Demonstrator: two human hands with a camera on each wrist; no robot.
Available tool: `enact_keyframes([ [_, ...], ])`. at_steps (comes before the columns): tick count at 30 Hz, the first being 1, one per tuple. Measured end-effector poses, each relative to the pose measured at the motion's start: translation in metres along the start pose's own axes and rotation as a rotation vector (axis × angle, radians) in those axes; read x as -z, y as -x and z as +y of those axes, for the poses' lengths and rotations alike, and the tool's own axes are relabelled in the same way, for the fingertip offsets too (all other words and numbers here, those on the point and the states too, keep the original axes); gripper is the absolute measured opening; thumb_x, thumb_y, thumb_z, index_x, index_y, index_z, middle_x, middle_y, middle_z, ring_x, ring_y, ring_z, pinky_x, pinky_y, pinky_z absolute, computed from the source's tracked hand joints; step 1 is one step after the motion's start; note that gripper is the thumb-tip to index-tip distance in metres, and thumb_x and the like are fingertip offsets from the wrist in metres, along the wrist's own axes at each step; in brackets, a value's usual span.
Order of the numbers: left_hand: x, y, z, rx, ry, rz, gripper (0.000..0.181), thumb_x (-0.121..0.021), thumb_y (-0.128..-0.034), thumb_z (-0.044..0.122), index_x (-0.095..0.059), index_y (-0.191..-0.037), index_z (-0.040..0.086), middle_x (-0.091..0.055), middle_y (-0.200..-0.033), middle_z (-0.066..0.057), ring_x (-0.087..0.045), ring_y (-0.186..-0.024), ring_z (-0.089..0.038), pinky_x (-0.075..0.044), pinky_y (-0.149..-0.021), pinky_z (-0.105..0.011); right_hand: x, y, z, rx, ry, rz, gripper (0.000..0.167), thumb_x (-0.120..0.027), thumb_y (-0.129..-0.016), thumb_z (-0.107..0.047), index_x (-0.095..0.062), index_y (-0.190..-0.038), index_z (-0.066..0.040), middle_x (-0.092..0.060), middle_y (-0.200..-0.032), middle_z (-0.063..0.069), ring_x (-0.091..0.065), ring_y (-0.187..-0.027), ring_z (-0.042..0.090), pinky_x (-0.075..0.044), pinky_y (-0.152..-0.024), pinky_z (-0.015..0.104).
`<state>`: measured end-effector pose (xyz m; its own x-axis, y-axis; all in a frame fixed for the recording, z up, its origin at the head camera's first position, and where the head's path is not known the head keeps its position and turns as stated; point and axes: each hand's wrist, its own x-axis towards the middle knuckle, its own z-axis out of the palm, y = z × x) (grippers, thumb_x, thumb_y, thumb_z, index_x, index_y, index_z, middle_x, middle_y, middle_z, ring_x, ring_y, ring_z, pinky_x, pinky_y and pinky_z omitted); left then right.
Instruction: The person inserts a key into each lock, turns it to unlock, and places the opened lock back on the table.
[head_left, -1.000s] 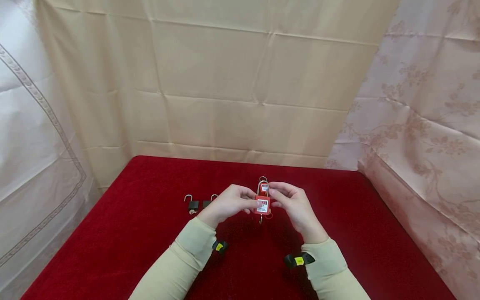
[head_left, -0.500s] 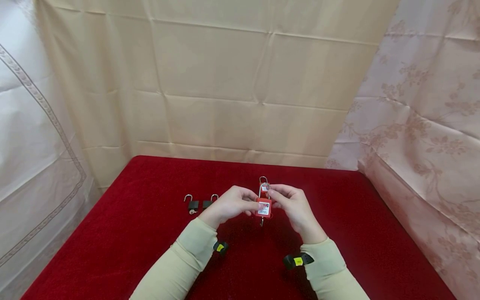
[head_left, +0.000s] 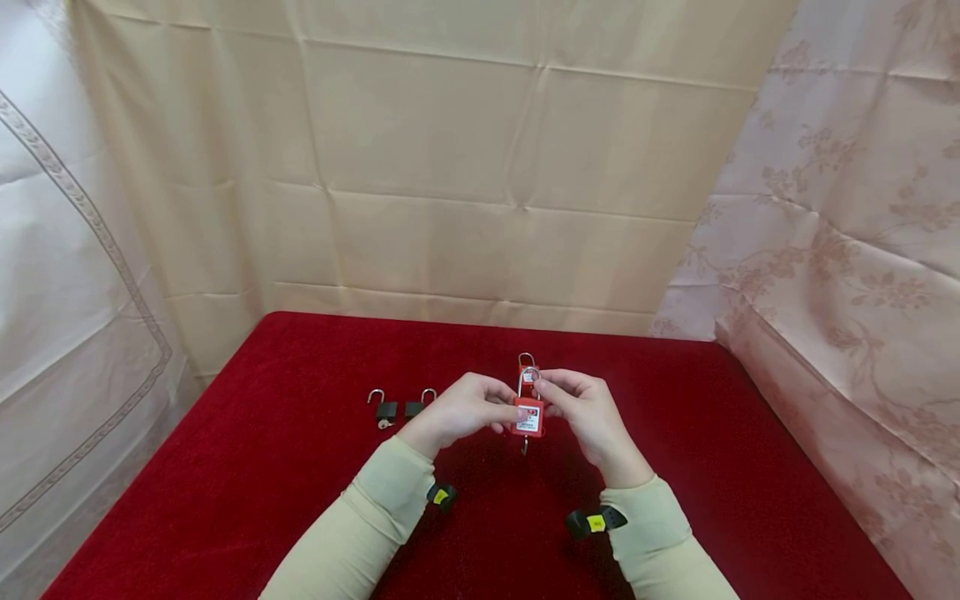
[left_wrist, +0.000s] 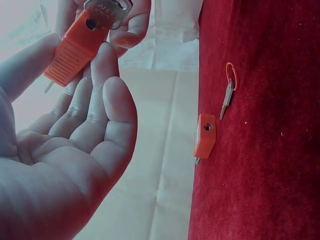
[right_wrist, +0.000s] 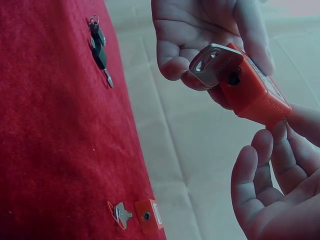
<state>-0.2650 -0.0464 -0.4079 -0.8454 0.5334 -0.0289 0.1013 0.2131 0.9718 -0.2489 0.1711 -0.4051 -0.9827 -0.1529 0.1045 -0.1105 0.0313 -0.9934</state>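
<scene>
My left hand (head_left: 465, 408) holds a red padlock (head_left: 528, 417) by its body, thumb on the white label and fingers behind. The padlock is upright above the table, with its shackle at the top. A silver key (left_wrist: 107, 15) sticks out of the keyhole at the bottom, plainest in the two wrist views. My right hand (head_left: 588, 412) pinches the shackle by its right side. Whether the shackle is locked cannot be seen. Behind lies a second red padlock (head_left: 528, 377), partly covered. A loose key (left_wrist: 227, 95) with a red ring lies beside it in the left wrist view.
Two black padlocks (head_left: 386, 411) with raised shackles lie left of my left hand, one partly hidden by it. A small key (head_left: 385, 424) is at the left one. Red cloth covers the table (head_left: 300, 483). A beige curtain (head_left: 420, 167) hangs behind.
The held red padlock has come slightly down and to the right, both hands shifting a little with it. Both hands keep their hold. The black padlocks have stayed in place.
</scene>
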Motion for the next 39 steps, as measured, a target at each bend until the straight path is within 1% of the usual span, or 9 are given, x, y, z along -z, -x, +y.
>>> enact_keyframes([
  [7, -0.0001, -0.0002, -0.0009, 0.002, -0.007, -0.004, 0.026, -0.078, -0.0912, 0.024, -0.074, -0.106, 0.003, -0.074, -0.094, -0.007, -0.069, -0.092, -0.039, -0.056, -0.085, -0.051, 0.0012, 0.0010, 0.0008, 0.009, 0.007, -0.003, 0.032, -0.071, -0.098, -0.015, -0.069, -0.122, 0.005, -0.073, -0.108, 0.011, -0.067, -0.093, 0.023, -0.057, -0.080, 0.036],
  [10, -0.0004, 0.0000, -0.0005, 0.002, 0.000, -0.005, 0.026, -0.078, -0.0912, 0.024, -0.074, -0.106, 0.003, -0.074, -0.093, -0.007, -0.069, -0.092, -0.039, -0.056, -0.085, -0.051, 0.0016, 0.0014, 0.0005, 0.017, 0.008, -0.003, 0.030, -0.071, -0.097, -0.016, -0.070, -0.120, 0.004, -0.072, -0.110, 0.015, -0.067, -0.094, 0.025, -0.058, -0.079, 0.036],
  [13, -0.0009, 0.0002, 0.0004, 0.003, 0.005, -0.007, 0.025, -0.078, -0.0913, 0.023, -0.074, -0.106, 0.003, -0.074, -0.093, -0.007, -0.069, -0.093, -0.040, -0.056, -0.085, -0.051, 0.0024, 0.0018, -0.0001, 0.025, 0.016, -0.003, 0.030, -0.071, -0.098, -0.017, -0.071, -0.119, 0.004, -0.072, -0.110, 0.015, -0.067, -0.096, 0.027, -0.058, -0.080, 0.038],
  [20, -0.0015, 0.0002, 0.0018, 0.006, 0.009, -0.004, 0.024, -0.077, -0.0916, 0.021, -0.074, -0.107, 0.003, -0.074, -0.093, -0.007, -0.069, -0.095, -0.042, -0.056, -0.085, -0.050, 0.0041, 0.0018, -0.0008, 0.035, 0.034, -0.004, 0.030, -0.071, -0.098, -0.018, -0.071, -0.120, 0.003, -0.073, -0.108, 0.012, -0.067, -0.097, 0.030, -0.057, -0.084, 0.046],
  [29, -0.0021, 0.0006, 0.0026, 0.014, 0.006, -0.005, 0.025, -0.078, -0.0915, 0.022, -0.074, -0.107, 0.003, -0.074, -0.093, -0.007, -0.068, -0.096, -0.042, -0.056, -0.086, -0.051, 0.0046, 0.0008, -0.0019, 0.027, 0.043, 0.004, 0.030, -0.071, -0.098, -0.017, -0.071, -0.119, 0.004, -0.074, -0.107, 0.010, -0.066, -0.099, 0.035, -0.057, -0.086, 0.048],
  [34, -0.0026, 0.0002, 0.0015, 0.012, 0.018, -0.010, 0.025, -0.078, -0.0915, 0.022, -0.074, -0.107, 0.003, -0.074, -0.093, -0.008, -0.068, -0.096, -0.042, -0.057, -0.085, -0.048, 0.0049, 0.0021, -0.0038, 0.015, 0.039, 0.008, 0.030, -0.070, -0.098, -0.016, -0.071, -0.120, 0.004, -0.073, -0.107, 0.011, -0.067, -0.095, 0.027, -0.056, -0.087, 0.050],
  [39, -0.0031, 0.0003, 0.0019, 0.005, 0.027, -0.017, 0.024, -0.078, -0.0915, 0.021, -0.074, -0.106, 0.002, -0.074, -0.093, -0.008, -0.068, -0.096, -0.042, -0.056, -0.085, -0.051, 0.0055, 0.0006, -0.0031, 0.020, 0.036, 0.006, 0.030, -0.070, -0.098, -0.015, -0.070, -0.120, 0.006, -0.073, -0.106, 0.011, -0.066, -0.092, 0.023, -0.057, -0.086, 0.047],
])
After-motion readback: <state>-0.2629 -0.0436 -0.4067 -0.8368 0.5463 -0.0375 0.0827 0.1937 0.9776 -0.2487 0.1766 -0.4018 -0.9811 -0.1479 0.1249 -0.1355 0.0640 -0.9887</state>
